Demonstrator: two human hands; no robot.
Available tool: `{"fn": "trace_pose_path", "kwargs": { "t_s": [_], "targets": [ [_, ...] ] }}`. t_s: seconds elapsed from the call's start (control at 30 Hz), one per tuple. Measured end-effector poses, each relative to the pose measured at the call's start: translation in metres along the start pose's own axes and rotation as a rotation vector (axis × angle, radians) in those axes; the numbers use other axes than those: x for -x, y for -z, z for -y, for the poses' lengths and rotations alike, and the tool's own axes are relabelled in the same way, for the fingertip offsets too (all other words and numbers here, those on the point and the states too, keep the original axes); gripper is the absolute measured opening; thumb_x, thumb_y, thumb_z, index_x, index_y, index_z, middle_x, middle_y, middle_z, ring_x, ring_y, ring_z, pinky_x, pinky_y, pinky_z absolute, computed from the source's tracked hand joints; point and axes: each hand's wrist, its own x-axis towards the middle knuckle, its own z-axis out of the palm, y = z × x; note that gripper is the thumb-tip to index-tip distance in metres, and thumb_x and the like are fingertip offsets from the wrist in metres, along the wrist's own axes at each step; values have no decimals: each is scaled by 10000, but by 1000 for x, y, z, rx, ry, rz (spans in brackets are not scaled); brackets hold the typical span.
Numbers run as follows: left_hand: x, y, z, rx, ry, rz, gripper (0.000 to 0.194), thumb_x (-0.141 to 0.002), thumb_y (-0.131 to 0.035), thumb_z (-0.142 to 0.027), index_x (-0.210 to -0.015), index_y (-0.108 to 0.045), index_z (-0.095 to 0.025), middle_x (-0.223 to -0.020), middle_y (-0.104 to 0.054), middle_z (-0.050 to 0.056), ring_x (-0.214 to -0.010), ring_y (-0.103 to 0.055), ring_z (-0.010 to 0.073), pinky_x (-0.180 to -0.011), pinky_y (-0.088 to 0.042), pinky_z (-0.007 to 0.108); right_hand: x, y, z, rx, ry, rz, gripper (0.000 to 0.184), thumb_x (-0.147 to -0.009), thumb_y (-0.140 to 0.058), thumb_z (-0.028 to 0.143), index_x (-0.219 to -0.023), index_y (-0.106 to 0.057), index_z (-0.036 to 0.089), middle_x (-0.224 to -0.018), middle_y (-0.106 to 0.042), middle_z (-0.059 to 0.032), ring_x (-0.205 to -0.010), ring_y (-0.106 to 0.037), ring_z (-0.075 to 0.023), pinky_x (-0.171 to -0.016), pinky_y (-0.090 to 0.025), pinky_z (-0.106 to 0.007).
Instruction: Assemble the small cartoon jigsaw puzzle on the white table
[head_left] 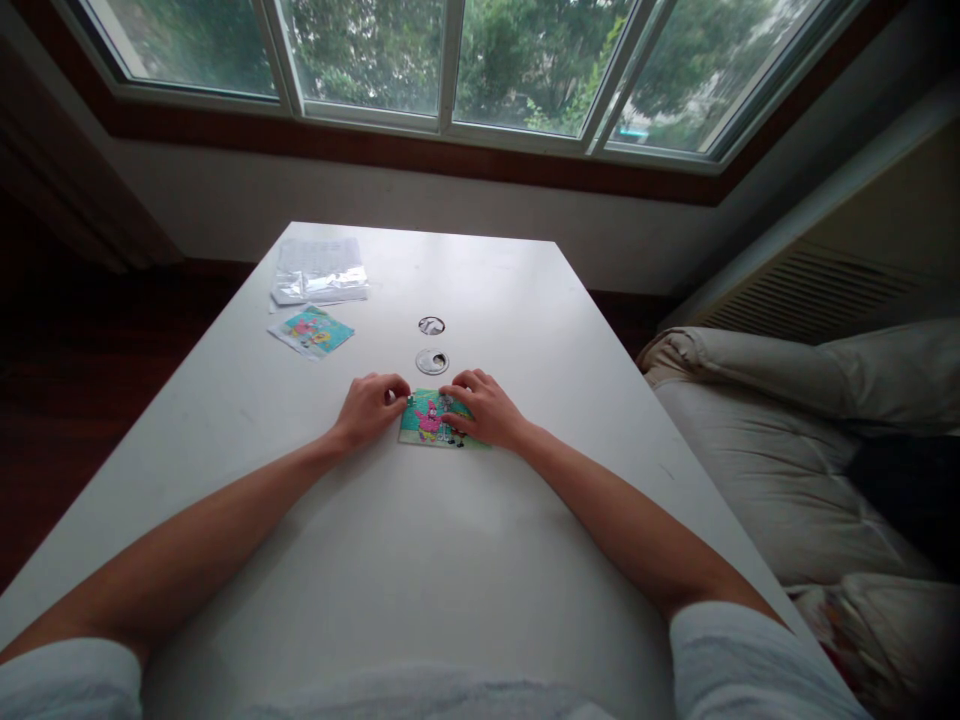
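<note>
A small colourful jigsaw puzzle (pixel 430 421) with a pink cartoon figure lies flat on the white table (pixel 450 540). My left hand (pixel 370 406) rests at its left edge with fingers curled, pinching a small puzzle piece at the top-left corner. My right hand (pixel 484 408) lies over the puzzle's right part, fingers bent and pressing down on the pieces.
A printed picture card (pixel 313 331) and a clear plastic bag (pixel 319 271) lie at the table's far left. Two round holes (pixel 432 343) sit in the tabletop beyond the puzzle. A cushioned sofa (pixel 795 450) stands to the right. Windows run along the far wall.
</note>
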Motion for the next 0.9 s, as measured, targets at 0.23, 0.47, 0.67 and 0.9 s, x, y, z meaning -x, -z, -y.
{"fn": "trace_pose_path", "kwargs": {
  "t_s": [0.23, 0.47, 0.67, 0.9],
  "targets": [
    [2, -2, -1, -85, -93, 7, 108, -869, -636, -222, -890, -741, -233, -887, -698, 22, -846, -596, 196, -810, -438, 344, 0, 1, 1, -1, 0, 1, 470, -961, -637, 495, -1342, -631, 220, -1194, -597, -123, -1083, -499, -273, -968, -415, -415],
    [7, 3, 2, -232, -274, 11, 195, -970, -582, -298, -969, -768, -243, -1044, -752, 53, -968, -609, 233, -891, -423, 402, 2, 5, -10, -13, -26, -52, 354, -1026, -539, 424, -1287, -668, 221, -1168, -639, -112, -1076, -529, -261, -958, -419, -413],
    [12, 9, 2, -280, -418, 73, 250, -1005, -529, -296, -1079, -767, -269, -1155, -761, 44, -1064, -612, 240, -938, -411, 417, 10, 16, -41, 26, -241, -189, 257, -1021, -494, 254, -1065, -745, 215, -1041, -669, -103, -995, -556, -260, -918, -436, -427],
    [13, 9, -1, -321, -445, 73, 270, -1017, -511, -299, -1113, -761, -259, -1181, -756, 44, -1079, -599, 251, -937, -409, 422, 10, 14, -50, -8, -221, -159, 227, -979, -583, 245, -1140, -742, 220, -1039, -669, -89, -999, -550, -255, -930, -461, -418]
  ]
}}
